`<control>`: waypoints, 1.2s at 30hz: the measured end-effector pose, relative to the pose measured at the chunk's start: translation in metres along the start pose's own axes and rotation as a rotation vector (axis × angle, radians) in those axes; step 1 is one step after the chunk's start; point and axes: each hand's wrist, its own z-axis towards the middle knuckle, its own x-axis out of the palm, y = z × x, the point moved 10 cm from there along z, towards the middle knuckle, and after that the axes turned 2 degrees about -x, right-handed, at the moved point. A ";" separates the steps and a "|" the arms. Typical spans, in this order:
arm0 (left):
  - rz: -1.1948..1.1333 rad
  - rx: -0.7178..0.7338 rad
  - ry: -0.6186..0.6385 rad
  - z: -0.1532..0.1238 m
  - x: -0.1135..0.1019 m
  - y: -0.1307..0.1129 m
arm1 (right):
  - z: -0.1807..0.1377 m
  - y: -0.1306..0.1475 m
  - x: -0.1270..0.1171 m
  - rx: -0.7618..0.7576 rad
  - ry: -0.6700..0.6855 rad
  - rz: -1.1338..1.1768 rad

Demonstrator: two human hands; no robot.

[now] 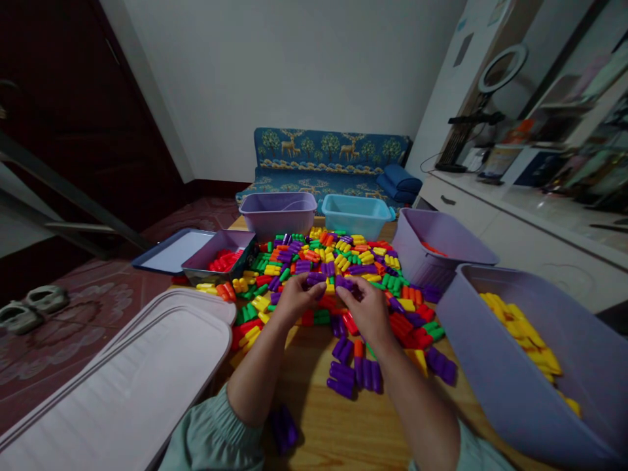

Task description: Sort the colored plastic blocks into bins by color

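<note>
My left hand (300, 299) pinches a purple plastic building block (315, 279) made of rounded, finger-like tubes. My right hand (366, 306) has its thumb and fingers closed on another purple block (345, 282), a short gap to the right of the first. Both hands hover over a wide heap of similar blocks (338, 252) in red, yellow, green, orange and purple. Nearer to me, between my forearms, lie several purple blocks (341, 379), one beside an orange-tipped piece (358, 348). By my left sleeve rests one more purple block (283, 428).
Around the heap on the wooden table (343, 432) stand a purple bin (278, 212), a blue bin (356, 212), a bin with red pieces (426, 261), a large bin with yellow pieces (490, 379) and a tin of red pieces (210, 267). Pale lids (142, 373) lie at left.
</note>
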 end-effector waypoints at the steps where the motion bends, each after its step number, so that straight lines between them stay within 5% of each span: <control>1: -0.085 -0.031 0.053 0.000 0.006 0.002 | 0.000 0.006 -0.002 -0.015 -0.010 0.080; 6: -0.222 -0.008 0.292 -0.006 0.029 -0.005 | -0.005 0.046 0.012 -0.269 0.173 0.092; 11: -0.127 0.035 0.327 -0.006 0.031 -0.005 | -0.007 0.043 0.025 -0.293 0.284 0.069; 16: -0.191 -0.014 0.280 -0.002 0.028 0.002 | -0.002 0.031 0.016 -0.209 0.166 0.097; 21: -0.323 -0.169 0.160 -0.003 0.018 0.009 | 0.004 0.000 0.002 0.055 0.020 0.271; 28: -0.483 -0.206 0.136 -0.007 0.014 0.009 | -0.001 -0.017 0.019 0.274 0.118 0.609; 36: -0.461 -0.212 0.174 -0.010 0.018 0.013 | -0.004 -0.024 0.029 0.291 0.144 0.617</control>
